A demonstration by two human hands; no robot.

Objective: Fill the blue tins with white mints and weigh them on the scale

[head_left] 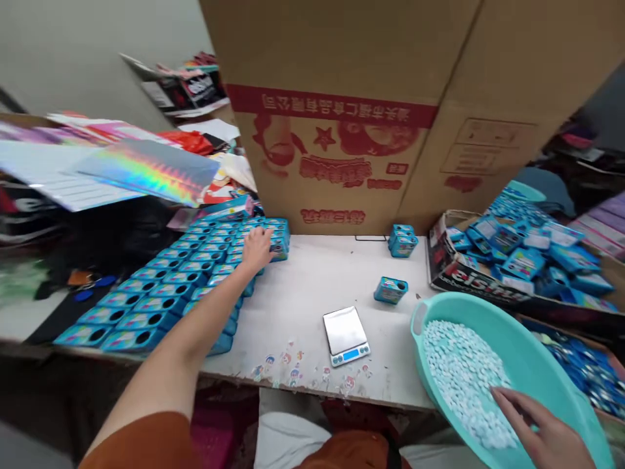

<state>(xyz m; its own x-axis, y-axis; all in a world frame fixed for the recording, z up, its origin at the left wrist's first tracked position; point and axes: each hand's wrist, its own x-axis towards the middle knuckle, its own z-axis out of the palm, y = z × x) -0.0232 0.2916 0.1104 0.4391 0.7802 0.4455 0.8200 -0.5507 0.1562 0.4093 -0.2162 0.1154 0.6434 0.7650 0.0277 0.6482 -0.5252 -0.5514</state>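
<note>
My left hand (258, 247) reaches to the far end of several rows of small blue boxes (168, 278) with dark round holes in their tops. Its fingers are apart and rest on or just above the boxes; the exact contact is hidden. My right hand (547, 430) is over a turquoise basin (527, 345) of small white pellets (463, 371). Thumb and fingers are drawn together there, and what they hold, if anything, is hidden. Between the hands, a small digital scale (346, 331) lies on the white table (297, 293).
Two blue box groups stand apart, one near the cardboard (403, 240) and one nearer the scale (390, 290). A tall cardboard box (336, 58) walls off the back. At right, an open carton (452, 260) holds loose blue boxes. Stickers (295, 374) dot the front edge.
</note>
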